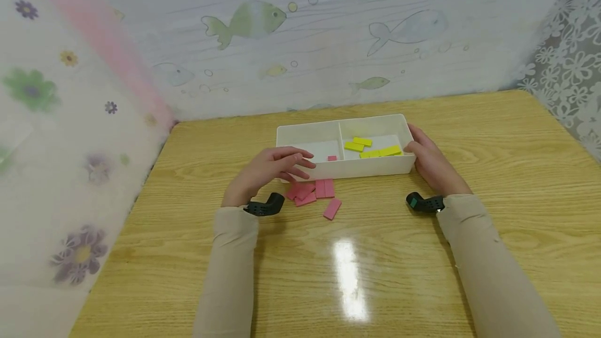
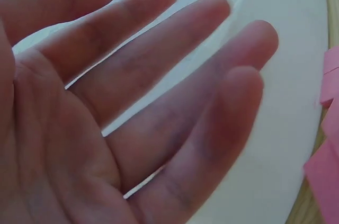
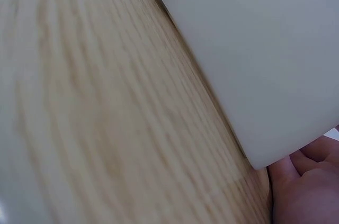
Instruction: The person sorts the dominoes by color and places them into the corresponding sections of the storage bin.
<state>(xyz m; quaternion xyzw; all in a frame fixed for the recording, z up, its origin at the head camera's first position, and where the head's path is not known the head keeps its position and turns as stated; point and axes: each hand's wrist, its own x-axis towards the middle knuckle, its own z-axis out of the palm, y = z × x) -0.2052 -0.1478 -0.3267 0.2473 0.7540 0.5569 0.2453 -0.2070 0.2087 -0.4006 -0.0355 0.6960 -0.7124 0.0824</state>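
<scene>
A white two-compartment box point(image 1: 371, 167) stands on the table. My right hand point(image 1: 435, 165) grips its right end, thumb at the rim and fingers along the outer side; the right wrist view shows only part of this hand point(image 3: 307, 192). Over the front wall of the left compartment hovers my left hand point(image 1: 267, 170), its fingers spread and relaxed, with nothing in them. One pink tile point(image 1: 332, 158) lies inside that compartment. Several yellow tiles point(image 1: 381, 152) lie in the right one. In front of the box, partly below my left hand, are several pink tiles point(image 1: 325, 188).
A single pink tile point(image 1: 332, 209) lies apart, nearer to me, on the wooden table point(image 1: 300, 275). Behind the table's far edge hangs a fish-patterned covering point(image 1: 324, 61), and a flowered one point(image 1: 61, 171) borders the left side. Black wrist cameras point(image 1: 266, 205) sit on both wrists.
</scene>
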